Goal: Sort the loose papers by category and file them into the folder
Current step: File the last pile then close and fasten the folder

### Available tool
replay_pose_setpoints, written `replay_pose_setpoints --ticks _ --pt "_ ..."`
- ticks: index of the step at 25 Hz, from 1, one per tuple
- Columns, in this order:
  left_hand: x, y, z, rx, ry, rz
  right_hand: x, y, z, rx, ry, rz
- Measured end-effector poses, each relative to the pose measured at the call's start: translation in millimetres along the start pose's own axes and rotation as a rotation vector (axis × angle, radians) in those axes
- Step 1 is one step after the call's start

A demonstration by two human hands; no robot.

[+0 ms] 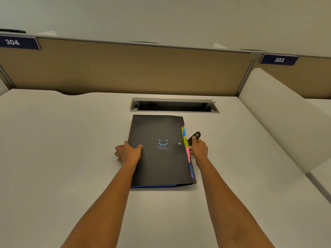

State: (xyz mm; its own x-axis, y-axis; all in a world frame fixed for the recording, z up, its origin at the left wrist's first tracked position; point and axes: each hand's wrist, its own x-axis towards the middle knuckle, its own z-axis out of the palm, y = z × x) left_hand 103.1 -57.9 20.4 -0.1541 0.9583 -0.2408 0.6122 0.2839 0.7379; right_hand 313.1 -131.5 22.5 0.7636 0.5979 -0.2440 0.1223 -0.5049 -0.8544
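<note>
A black folder [157, 129] with a blue smile mark lies flat and closed on the white desk [62, 149]. Yellow, blue and pink tabs [186, 149] stick out along its right edge. My left hand [128, 153] grips the folder's left edge, thumb on the cover. My right hand [198, 149] pinches the black snap strap [196, 136], which stands off to the right, apart from the metal stud [179, 143] on the cover. No loose papers are in view.
A cable slot [174, 105] with an open lid is set into the desk just behind the folder. A tan partition [125, 68] closes the back, with signs 304 [18, 42] and 303 [279, 59]. A white divider [279, 113] bounds the right side.
</note>
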Motion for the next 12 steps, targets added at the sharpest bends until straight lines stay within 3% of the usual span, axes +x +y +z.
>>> replay_pose_setpoints --ticks 5,8,12 --pt "-12 -3 13 0.099 0.068 0.116 5 17 -2 0.057 0.045 -0.016" --pt "-18 -6 23 0.219 0.069 0.370 -3 19 -3 0.206 0.142 -0.055" --pt "-33 -4 44 0.385 -0.062 0.643 -3 28 -3 0.314 0.163 -0.154"
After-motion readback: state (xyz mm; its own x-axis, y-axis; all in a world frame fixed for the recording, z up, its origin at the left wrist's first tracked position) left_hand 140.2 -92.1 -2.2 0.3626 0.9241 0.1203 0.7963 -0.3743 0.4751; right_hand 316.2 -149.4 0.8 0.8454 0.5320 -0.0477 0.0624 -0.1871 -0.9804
